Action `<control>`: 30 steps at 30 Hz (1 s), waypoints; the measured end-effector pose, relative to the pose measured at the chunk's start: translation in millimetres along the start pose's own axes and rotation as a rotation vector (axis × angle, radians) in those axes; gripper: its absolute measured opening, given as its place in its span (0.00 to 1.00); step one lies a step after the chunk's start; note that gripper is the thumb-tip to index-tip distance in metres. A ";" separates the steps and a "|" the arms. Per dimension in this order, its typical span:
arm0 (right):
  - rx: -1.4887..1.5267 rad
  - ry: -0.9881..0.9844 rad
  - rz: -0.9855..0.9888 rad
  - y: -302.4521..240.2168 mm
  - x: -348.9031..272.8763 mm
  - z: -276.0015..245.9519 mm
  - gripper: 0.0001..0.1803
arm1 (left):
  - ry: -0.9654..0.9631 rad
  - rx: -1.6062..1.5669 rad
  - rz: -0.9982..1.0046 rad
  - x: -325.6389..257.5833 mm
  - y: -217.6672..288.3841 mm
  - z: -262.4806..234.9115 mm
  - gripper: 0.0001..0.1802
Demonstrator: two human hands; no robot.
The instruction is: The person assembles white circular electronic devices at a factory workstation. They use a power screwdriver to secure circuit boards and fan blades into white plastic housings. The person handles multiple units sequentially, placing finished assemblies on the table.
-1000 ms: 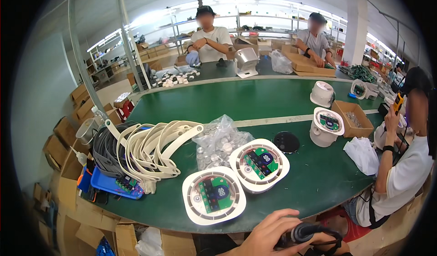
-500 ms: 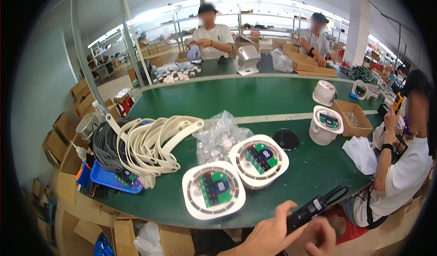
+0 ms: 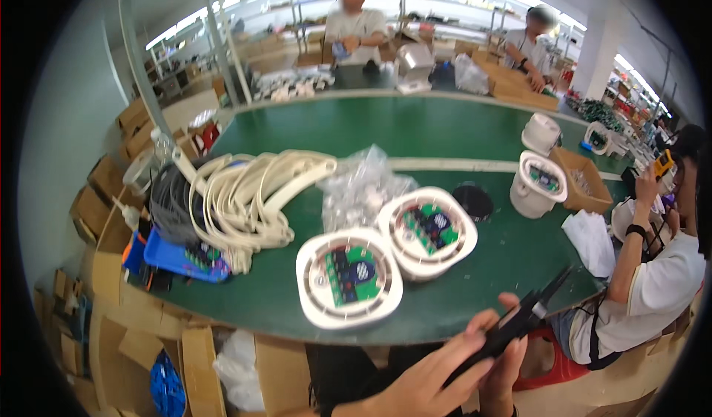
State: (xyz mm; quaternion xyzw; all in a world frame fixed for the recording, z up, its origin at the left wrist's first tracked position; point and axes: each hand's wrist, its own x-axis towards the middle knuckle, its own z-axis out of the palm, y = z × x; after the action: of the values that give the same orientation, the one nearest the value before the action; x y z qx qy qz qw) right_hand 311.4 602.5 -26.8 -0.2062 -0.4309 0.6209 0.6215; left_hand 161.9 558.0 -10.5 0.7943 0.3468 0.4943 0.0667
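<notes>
My left hand (image 3: pixel 426 376) and my right hand (image 3: pixel 510 358) come together at the lower edge, just off the near rim of the green table (image 3: pixel 386 131). Both grip a long black hand tool (image 3: pixel 530 312) that slants up to the right, its tip over the table edge. Just beyond the hands lie two round white housings with green circuit boards showing, one nearer (image 3: pixel 348 278) and one a little farther right (image 3: pixel 428 232). Neither hand touches them.
A clear plastic bag (image 3: pixel 361 187), a bundle of cream cables (image 3: pixel 252 194), a blue tray (image 3: pixel 182 257), a black round cap (image 3: pixel 472 200), a white cylindrical unit (image 3: pixel 538 184) and a cardboard box (image 3: pixel 582 174) are on the table. A co-worker (image 3: pixel 656 287) sits at right; two people work at the far side.
The black tool has come up from low near my lap to the table edge and now slants up to the right. My hands rose with it; the view moved closer to the table.
</notes>
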 end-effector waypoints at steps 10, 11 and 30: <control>0.278 -0.189 -0.188 -6.9 21.4 10.3 0.40 | -0.177 0.056 -0.159 -9.5 -16.3 -7.9 0.24; 0.229 -0.156 -0.191 -8.0 23.9 10.9 0.39 | -0.134 0.050 -0.110 -3.5 -18.3 -9.5 0.23; -0.089 -0.339 -0.250 -109.1 159.8 71.8 0.18 | -0.035 0.295 -0.538 13.8 -91.5 -118.7 0.43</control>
State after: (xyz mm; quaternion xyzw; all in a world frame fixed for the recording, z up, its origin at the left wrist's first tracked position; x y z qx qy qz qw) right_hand 296.7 718.6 143.3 -0.0710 -0.5785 0.5450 0.6028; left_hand 22.5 607.0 18.3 0.6835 0.6116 0.3893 0.0854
